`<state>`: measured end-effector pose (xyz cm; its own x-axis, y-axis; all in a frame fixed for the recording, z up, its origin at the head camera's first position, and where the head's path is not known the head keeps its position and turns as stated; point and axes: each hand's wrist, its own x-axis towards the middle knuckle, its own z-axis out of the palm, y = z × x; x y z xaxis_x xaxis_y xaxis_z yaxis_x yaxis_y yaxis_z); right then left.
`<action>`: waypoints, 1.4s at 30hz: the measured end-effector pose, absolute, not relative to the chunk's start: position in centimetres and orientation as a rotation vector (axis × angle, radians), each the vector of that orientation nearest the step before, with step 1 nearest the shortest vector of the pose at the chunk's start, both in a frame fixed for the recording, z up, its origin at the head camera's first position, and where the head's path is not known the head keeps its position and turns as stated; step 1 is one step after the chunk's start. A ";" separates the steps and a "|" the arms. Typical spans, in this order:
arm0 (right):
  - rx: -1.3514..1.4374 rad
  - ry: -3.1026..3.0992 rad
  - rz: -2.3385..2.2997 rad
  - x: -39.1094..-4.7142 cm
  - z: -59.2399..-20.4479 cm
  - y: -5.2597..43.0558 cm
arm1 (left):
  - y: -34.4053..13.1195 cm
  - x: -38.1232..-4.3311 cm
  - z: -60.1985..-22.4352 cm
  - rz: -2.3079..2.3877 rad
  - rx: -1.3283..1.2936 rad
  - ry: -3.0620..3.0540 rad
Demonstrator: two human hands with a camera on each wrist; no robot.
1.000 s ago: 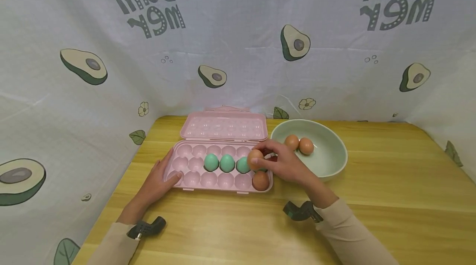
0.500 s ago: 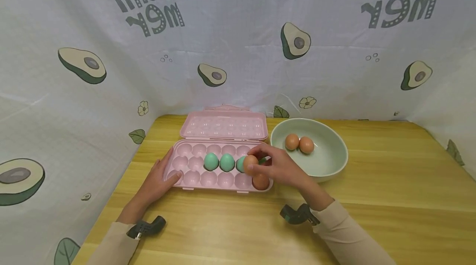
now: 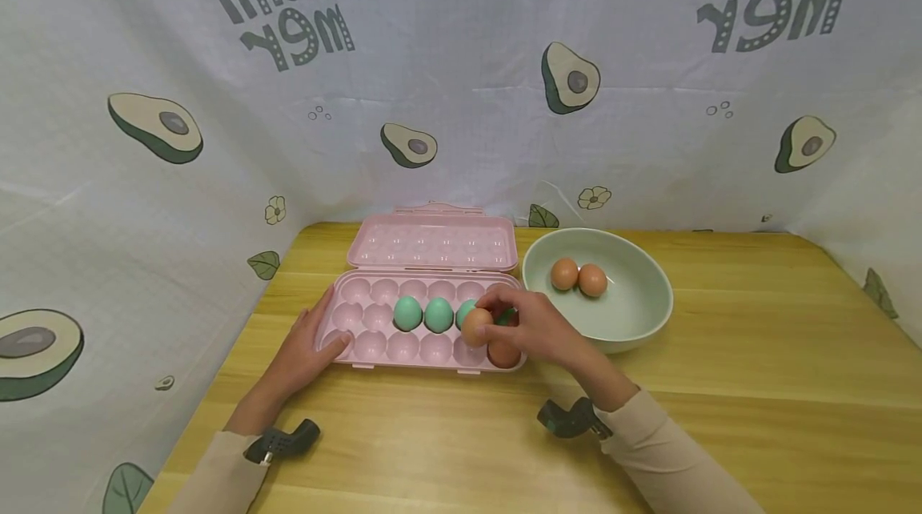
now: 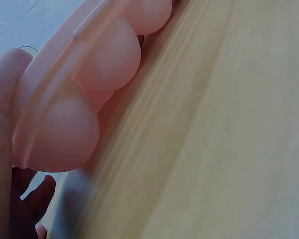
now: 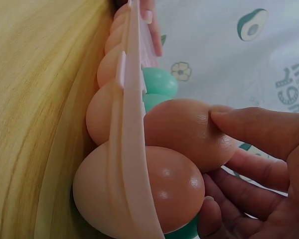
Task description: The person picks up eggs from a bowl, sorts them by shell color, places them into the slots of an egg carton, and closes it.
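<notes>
Head view: a green bowl [image 3: 637, 302] with two eggs [image 3: 593, 280] stands right of the pink tray [image 3: 370, 346]; the right hand [image 3: 540, 327], shifted slightly left, pinches a brown egg [image 3: 475, 327] over the tray. Left wrist: the left hand [image 4: 2, 119] clasps the tray's end. Right wrist: a corner egg [image 5: 174, 186] partly hides the brown egg.

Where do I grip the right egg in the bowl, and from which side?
Probably best to pinch the right egg around its rounded middle, straight from above, since the bowl opens upward. Span its near and far sides: the left egg crowds its left.
</notes>
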<state>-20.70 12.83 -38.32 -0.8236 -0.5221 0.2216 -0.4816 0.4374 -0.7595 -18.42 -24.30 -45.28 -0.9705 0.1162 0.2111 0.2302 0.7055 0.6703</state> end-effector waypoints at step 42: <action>-0.969 2.682 -1.259 -20.5 -39.1 11.7 | -24.3 -18.3 -45.4 -1.133 -0.242 -2.785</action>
<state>-20.48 11.73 -39.09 -0.8066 -0.5445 0.2300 -0.5248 0.4808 -0.7025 -18.31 -24.26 -45.39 -0.9793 0.1007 0.1756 0.1947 0.7063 0.6807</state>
